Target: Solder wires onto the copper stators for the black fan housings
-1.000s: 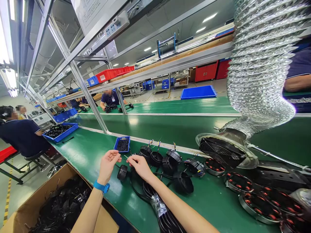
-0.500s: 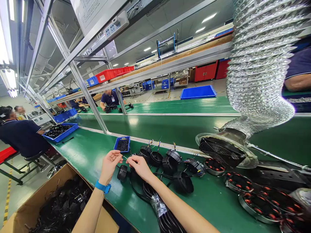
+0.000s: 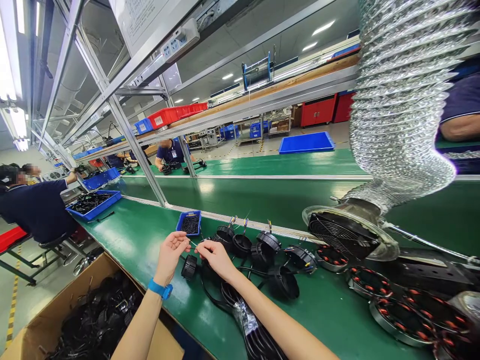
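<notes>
My left hand (image 3: 170, 257), with a blue wristband (image 3: 160, 288), and my right hand (image 3: 216, 260) meet above the green workbench (image 3: 123, 240). Their fingertips pinch a short thin wire (image 3: 193, 245); its exact form is too small to tell. A black round motor housing (image 3: 189, 266) lies just below my hands. Several more housings (image 3: 269, 241) with coloured leads sit to the right of my right hand. A small blue tray of black parts (image 3: 189, 223) stands just beyond my fingers. A bundle of black cables (image 3: 255, 335) runs under my right forearm.
A cardboard box of black cables (image 3: 93, 320) stands at the bench's near left. Metal rings with red-dotted windings (image 3: 403, 320) and a fan with a silver duct (image 3: 343, 232) fill the right. A co-worker (image 3: 35, 210) sits at the left beside a blue tray (image 3: 95, 205).
My hands have shifted only slightly, staying together at the thin wire. The co-worker at the left has raised an arm toward the shelf frame.
</notes>
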Demonstrator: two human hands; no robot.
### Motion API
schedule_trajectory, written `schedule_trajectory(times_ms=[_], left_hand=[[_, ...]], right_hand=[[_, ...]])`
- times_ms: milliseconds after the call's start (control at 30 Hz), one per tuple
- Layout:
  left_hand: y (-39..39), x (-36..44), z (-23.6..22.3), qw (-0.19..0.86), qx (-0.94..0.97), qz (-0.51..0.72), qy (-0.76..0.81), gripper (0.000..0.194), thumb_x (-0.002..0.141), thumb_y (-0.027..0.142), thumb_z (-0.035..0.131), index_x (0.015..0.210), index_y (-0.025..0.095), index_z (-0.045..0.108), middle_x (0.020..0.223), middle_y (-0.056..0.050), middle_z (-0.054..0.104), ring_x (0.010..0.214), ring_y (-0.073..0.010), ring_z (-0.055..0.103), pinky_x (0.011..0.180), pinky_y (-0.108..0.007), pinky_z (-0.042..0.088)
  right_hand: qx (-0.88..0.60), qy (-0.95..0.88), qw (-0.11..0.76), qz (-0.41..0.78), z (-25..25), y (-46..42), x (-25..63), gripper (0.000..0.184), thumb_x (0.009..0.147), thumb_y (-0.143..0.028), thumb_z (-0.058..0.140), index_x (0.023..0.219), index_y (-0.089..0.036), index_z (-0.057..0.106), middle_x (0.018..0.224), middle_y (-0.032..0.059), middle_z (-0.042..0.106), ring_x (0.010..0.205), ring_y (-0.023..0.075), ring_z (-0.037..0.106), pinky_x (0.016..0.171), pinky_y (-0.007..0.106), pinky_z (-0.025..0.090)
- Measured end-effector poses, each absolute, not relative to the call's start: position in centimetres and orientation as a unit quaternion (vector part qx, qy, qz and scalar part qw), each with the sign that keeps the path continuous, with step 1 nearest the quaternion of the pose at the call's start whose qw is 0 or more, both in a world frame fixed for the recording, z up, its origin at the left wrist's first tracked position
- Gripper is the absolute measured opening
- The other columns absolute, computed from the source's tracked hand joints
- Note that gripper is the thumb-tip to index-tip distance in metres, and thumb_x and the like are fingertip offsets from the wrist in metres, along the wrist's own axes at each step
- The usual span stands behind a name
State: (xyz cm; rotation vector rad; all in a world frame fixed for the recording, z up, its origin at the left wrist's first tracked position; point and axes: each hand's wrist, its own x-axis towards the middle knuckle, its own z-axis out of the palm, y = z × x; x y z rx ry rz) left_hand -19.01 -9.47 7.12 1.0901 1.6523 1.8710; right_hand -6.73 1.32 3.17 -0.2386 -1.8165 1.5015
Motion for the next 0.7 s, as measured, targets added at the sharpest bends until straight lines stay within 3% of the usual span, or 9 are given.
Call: schedule_trajectory(times_ms=[300, 700], left_hand=[[-9.4, -18.7, 7.2, 0.269, 0.421, 0.639, 0.586, 0.035, 0.073, 0.030, 0.077, 0.100, 0.015, 0.061, 0.080, -0.002, 0.065, 0.068, -0.0127, 0.063, 0.065, -0.026, 0.053], [-10.6, -19.8, 6.9, 0.236, 0.468, 0.610, 0.594, 0.039, 0.072, 0.032, 0.078, 0.104, 0.013, 0.067, 0.092, -0.010, 0.069, 0.076, -0.0145, 0.064, 0.073, -0.028, 0.051]], right_hand=[[-0.081, -0.718, 0.360, 0.590, 3.4, 1.3, -6.7, 0.030, 0.083, -0.035, 0.053, 0.062, -0.017, 0.065, 0.058, 0.0000, 0.055, 0.058, 0.0145, 0.049, 0.058, 0.025, 0.036], [-0.079, -0.731, 0.320, 0.597, 2.8, 1.5, -7.0, 0.035, 0.079, -0.047, 0.056, 0.066, -0.017, 0.069, 0.061, 0.0028, 0.059, 0.059, 0.0171, 0.051, 0.057, 0.028, 0.039]])
